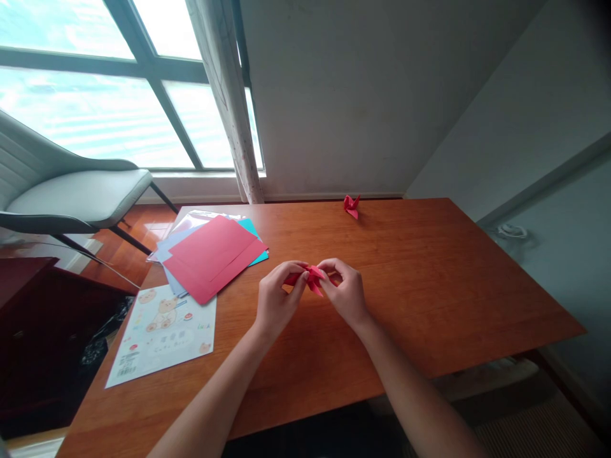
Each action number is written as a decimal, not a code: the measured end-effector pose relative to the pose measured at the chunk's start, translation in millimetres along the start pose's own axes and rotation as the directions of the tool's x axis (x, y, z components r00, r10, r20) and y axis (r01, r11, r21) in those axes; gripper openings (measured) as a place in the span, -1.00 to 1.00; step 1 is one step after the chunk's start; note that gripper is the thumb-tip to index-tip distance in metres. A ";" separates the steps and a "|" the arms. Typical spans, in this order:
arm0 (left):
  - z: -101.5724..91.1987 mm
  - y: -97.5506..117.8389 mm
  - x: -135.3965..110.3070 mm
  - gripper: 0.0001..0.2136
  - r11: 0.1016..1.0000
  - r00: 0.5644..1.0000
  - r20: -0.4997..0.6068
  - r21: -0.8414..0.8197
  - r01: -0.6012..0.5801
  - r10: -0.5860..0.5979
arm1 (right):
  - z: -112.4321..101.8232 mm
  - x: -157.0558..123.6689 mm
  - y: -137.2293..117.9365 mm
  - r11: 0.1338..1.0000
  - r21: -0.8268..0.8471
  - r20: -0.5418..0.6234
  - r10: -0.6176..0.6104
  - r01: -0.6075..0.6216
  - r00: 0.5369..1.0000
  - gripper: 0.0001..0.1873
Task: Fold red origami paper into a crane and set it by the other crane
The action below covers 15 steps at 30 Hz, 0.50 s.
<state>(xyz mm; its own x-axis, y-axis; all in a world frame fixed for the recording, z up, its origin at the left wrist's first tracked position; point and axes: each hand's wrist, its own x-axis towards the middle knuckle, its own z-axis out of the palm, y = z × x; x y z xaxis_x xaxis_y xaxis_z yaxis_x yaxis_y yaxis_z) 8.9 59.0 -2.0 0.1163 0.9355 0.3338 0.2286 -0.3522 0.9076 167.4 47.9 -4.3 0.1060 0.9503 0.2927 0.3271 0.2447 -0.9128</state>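
The left hand (277, 294) and right hand (348, 292) held folded red paper (315, 278) in finger-and-thumb pinches, while a red origami figure (352, 207) sat on the far table (429, 273) edge

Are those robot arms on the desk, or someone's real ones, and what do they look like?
They are a person's own. The left hand and right hand are ungloved, and no sleeve shows on the left forearm or right forearm. No watch, bracelet, cable or marking is visible; some fingers are partly hidden.
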 end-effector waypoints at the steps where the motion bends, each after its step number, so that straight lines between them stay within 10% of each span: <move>1: 0.0 0.1 0.1 -0.89 1.000 1.000 0.003 -0.006 0.003 -0.003 | 0.0 -0.2 0.0 1.000 -0.004 -0.003 -0.001 0.001 1.000 -0.94; 15: -1.2 -2.0 3.4 -0.83 0.966 0.973 0.089 -0.131 0.225 -0.215 | -6.2 3.5 -3.1 0.968 -0.109 0.084 -0.216 0.224 0.973 -0.78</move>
<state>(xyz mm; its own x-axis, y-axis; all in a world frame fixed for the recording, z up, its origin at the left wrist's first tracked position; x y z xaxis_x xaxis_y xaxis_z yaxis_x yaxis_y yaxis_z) 7.7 62.9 -2.4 0.1499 0.9829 0.1072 0.1206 -0.1258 0.9847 172.6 49.2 1.3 -0.0464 0.8878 0.4578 0.4427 0.4291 -0.7873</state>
